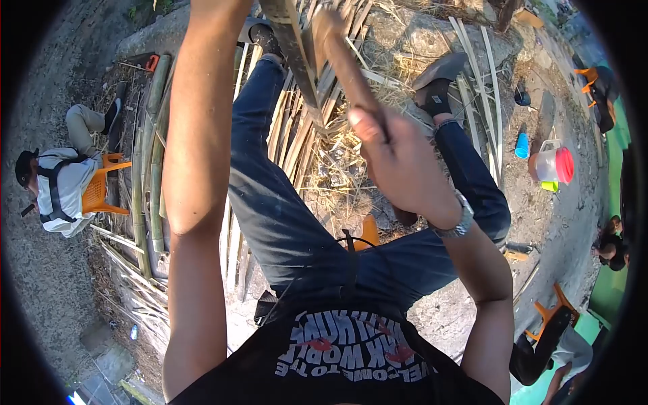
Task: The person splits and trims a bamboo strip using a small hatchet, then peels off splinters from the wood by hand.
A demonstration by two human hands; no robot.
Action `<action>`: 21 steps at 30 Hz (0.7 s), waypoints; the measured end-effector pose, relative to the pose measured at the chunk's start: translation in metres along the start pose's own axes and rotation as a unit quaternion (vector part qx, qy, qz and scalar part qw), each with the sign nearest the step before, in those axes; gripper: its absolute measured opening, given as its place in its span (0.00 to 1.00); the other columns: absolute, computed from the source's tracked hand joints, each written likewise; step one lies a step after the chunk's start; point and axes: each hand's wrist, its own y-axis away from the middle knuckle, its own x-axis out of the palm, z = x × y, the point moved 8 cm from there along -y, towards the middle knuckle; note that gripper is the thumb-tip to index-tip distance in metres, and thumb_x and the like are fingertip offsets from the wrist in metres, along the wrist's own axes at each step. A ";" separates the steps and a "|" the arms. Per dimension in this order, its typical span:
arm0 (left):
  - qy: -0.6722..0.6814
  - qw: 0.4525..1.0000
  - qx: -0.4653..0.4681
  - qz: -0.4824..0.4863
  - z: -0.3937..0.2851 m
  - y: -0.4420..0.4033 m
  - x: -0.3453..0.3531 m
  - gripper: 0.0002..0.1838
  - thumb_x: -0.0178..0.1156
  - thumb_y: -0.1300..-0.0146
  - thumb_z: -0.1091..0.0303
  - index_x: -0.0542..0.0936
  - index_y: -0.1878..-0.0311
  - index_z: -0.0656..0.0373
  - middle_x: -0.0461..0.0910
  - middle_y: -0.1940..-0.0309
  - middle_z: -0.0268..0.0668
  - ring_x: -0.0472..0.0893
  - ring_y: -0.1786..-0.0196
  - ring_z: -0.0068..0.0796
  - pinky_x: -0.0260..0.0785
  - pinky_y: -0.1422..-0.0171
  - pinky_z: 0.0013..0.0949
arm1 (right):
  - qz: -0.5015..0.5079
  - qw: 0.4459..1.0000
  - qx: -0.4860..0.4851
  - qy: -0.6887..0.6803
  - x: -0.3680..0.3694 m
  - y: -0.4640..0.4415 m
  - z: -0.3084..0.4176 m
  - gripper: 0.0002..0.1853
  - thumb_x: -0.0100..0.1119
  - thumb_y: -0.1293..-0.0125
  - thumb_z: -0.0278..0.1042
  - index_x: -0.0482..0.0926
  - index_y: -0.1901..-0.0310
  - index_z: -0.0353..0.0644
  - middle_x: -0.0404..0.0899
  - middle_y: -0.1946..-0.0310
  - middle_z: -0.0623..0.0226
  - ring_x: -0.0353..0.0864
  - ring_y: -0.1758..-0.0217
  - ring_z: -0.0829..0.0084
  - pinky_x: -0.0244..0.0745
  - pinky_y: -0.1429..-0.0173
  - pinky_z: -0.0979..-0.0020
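Note:
My right hand (408,162), with a metal watch on its wrist, is closed around a brown wooden stick (351,77). The stick is blurred and slants toward the top of the view, and its other end shows below my hand. Beside its upper part a long metal blade (293,54) comes down from the top edge, its tip over split strips and shavings. My left forearm reaches up past the top edge, so my left hand is out of view, and what it holds is hidden. Split bamboo strips (297,138) lie between my legs.
Bamboo poles (158,108) and a red-handled saw (152,62) lie at the left, near a person on an orange chair (101,192). At the right stand a blue cup (522,146) and a red-lidded jug (555,164). Other people sit at the far right.

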 end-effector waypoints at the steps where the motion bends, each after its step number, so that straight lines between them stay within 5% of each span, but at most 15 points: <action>1: -0.050 0.998 0.035 0.011 -0.009 0.002 0.000 0.19 0.56 0.21 0.48 0.77 0.60 0.54 0.66 0.84 0.22 0.66 0.84 0.12 0.58 0.81 0.22 | 0.017 0.998 0.033 0.043 0.017 0.001 -0.043 0.24 0.50 0.18 0.53 0.75 0.59 0.34 0.74 0.79 0.72 0.74 0.79 0.78 0.68 0.75 0.69; 2: -0.045 0.998 0.041 0.011 -0.016 0.002 0.001 0.19 0.56 0.21 0.48 0.77 0.60 0.54 0.66 0.84 0.22 0.66 0.84 0.12 0.58 0.81 0.22 | 0.010 0.998 0.030 0.046 0.008 0.003 -0.038 0.24 0.50 0.18 0.53 0.75 0.59 0.34 0.74 0.79 0.72 0.74 0.79 0.78 0.68 0.75 0.69; 4: -0.026 0.999 0.021 -0.001 -0.015 0.003 -0.003 0.20 0.56 0.21 0.46 0.76 0.62 0.53 0.66 0.85 0.22 0.66 0.84 0.12 0.59 0.81 0.22 | 0.082 0.926 0.277 -0.244 0.012 0.020 -0.050 0.25 0.48 0.18 0.54 0.76 0.58 0.35 0.73 0.79 0.72 0.72 0.84 0.80 0.66 0.80 0.72; 6: -0.051 0.997 0.044 0.037 -0.015 0.012 -0.004 0.22 0.56 0.22 0.44 0.74 0.64 0.53 0.66 0.84 0.23 0.67 0.84 0.13 0.60 0.80 0.23 | -0.001 0.967 0.117 -0.227 -0.023 0.012 -0.003 0.25 0.44 0.18 0.59 0.71 0.59 0.41 0.69 0.77 0.73 0.64 0.85 0.83 0.62 0.82 0.76; 8: -0.142 0.988 0.063 -0.006 -0.019 0.011 0.002 0.23 0.55 0.22 0.42 0.72 0.66 0.52 0.66 0.84 0.25 0.68 0.83 0.14 0.62 0.79 0.24 | -0.116 0.945 0.057 -0.301 -0.048 0.014 0.040 0.31 0.40 0.20 0.68 0.70 0.55 0.40 0.67 0.77 0.72 0.63 0.85 0.84 0.59 0.83 0.76; 10: -0.158 0.986 0.059 -0.002 -0.013 0.010 0.004 0.23 0.55 0.22 0.43 0.72 0.67 0.51 0.66 0.84 0.25 0.68 0.83 0.15 0.62 0.79 0.25 | -0.184 0.926 -0.002 -0.331 -0.035 0.016 0.042 0.27 0.43 0.18 0.61 0.71 0.57 0.40 0.66 0.78 0.72 0.63 0.85 0.83 0.60 0.81 0.76; 12: -0.188 0.980 0.065 -0.011 -0.010 0.003 0.001 0.23 0.53 0.21 0.44 0.71 0.67 0.51 0.66 0.84 0.25 0.67 0.83 0.15 0.61 0.79 0.26 | -0.037 0.990 0.010 -0.137 0.011 0.014 -0.006 0.20 0.49 0.17 0.50 0.73 0.61 0.40 0.69 0.78 0.74 0.67 0.83 0.81 0.64 0.77 0.75; 13: -0.178 0.983 0.043 -0.015 -0.006 0.000 -0.009 0.22 0.54 0.21 0.45 0.71 0.68 0.51 0.65 0.84 0.25 0.66 0.83 0.15 0.59 0.79 0.26 | -0.030 0.994 0.045 -0.100 0.026 0.015 -0.042 0.22 0.48 0.17 0.53 0.73 0.61 0.41 0.70 0.78 0.75 0.68 0.83 0.82 0.64 0.79 0.76; 14: -0.177 0.979 -0.007 -0.102 -0.016 0.006 -0.006 0.22 0.55 0.21 0.46 0.71 0.68 0.50 0.64 0.84 0.24 0.66 0.83 0.15 0.58 0.79 0.25 | -0.042 0.994 0.040 -0.098 0.007 0.015 -0.031 0.22 0.48 0.17 0.53 0.73 0.61 0.41 0.70 0.78 0.75 0.68 0.83 0.82 0.64 0.79 0.76; 16: -0.123 0.992 0.027 -0.026 -0.017 0.005 -0.008 0.21 0.55 0.21 0.46 0.72 0.68 0.50 0.65 0.84 0.24 0.65 0.84 0.15 0.57 0.79 0.24 | 0.048 0.923 0.225 -0.309 -0.004 0.020 -0.026 0.27 0.53 0.20 0.55 0.76 0.62 0.33 0.71 0.81 0.69 0.69 0.81 0.77 0.64 0.74 0.68; 18: -0.166 0.985 0.019 -0.052 -0.012 0.012 -0.006 0.21 0.55 0.21 0.46 0.72 0.68 0.50 0.65 0.85 0.24 0.65 0.84 0.15 0.57 0.80 0.24 | -0.077 0.960 0.018 -0.268 -0.036 0.008 0.017 0.24 0.49 0.19 0.57 0.72 0.61 0.41 0.68 0.78 0.73 0.64 0.85 0.83 0.59 0.82 0.77; 21: -0.184 0.979 0.030 -0.082 -0.016 0.010 -0.002 0.21 0.55 0.21 0.46 0.72 0.68 0.50 0.65 0.85 0.24 0.65 0.84 0.15 0.57 0.80 0.24 | -0.170 0.935 -0.057 -0.305 -0.044 0.010 0.047 0.25 0.48 0.19 0.58 0.73 0.61 0.41 0.69 0.77 0.73 0.64 0.84 0.84 0.57 0.81 0.78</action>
